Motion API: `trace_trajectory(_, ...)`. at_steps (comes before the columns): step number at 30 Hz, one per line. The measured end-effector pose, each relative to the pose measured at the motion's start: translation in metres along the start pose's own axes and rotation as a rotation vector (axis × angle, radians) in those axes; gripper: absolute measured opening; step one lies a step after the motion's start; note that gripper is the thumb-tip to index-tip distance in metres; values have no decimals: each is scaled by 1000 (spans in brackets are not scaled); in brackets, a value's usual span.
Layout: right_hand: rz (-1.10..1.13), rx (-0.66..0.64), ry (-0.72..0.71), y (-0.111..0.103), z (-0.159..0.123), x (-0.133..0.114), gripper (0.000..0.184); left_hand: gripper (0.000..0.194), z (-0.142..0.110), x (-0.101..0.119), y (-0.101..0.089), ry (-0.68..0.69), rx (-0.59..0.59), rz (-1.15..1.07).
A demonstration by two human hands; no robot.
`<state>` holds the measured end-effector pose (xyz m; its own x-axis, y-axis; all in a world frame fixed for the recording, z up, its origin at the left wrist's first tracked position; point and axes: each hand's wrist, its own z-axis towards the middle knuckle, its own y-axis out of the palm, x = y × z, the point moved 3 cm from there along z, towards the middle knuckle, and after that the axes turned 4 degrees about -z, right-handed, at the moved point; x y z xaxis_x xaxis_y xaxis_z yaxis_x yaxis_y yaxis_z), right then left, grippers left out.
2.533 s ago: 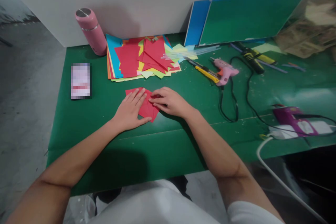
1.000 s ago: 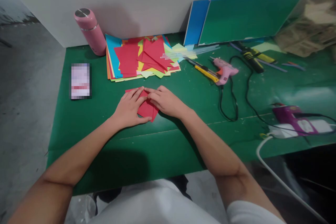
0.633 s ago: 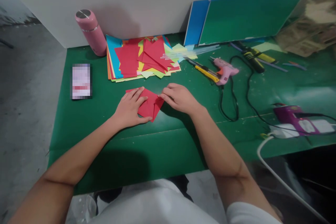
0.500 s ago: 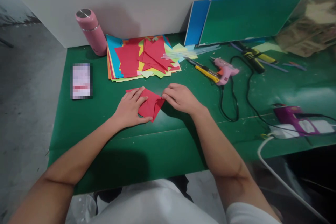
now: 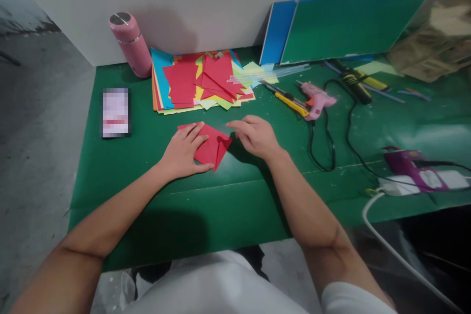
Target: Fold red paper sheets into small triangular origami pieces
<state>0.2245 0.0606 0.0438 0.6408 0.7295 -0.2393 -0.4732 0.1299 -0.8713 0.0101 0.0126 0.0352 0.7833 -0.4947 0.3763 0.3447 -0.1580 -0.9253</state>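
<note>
One hand (image 5: 256, 136) near red paper's (image 5: 211, 149) edge

The red paper (image 5: 212, 144) is looking matt and smooth, the pink bottle (image 5: 133, 54) is showing a shiny metal-like top (image 5: 120, 18), and the green counter (image 5: 239, 206) is shining a bit

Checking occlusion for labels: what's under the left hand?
Folded red paper lies under the left hand, on the green tabletop; its right side and upper-left corner show. The covered part, any creases there included, can't be seen.
</note>
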Motion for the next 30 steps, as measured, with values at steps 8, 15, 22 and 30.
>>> trace_trajectory(8,153,-84,-32,8,2,0,40,72,-1,1,0,7,12,-14)
trace_trajectory(15,114,-102,2,11,5,-2,46,73,-1,-2,3,6,14,-27)
trace_trajectory(22,249,-200,-122,21,8,-20,47,77,-2,-2,3,15,44,-49)
trace_trajectory(30,161,-246,-133,22,11,-25,31,50,-4,-27,-2,-311,418,-144)
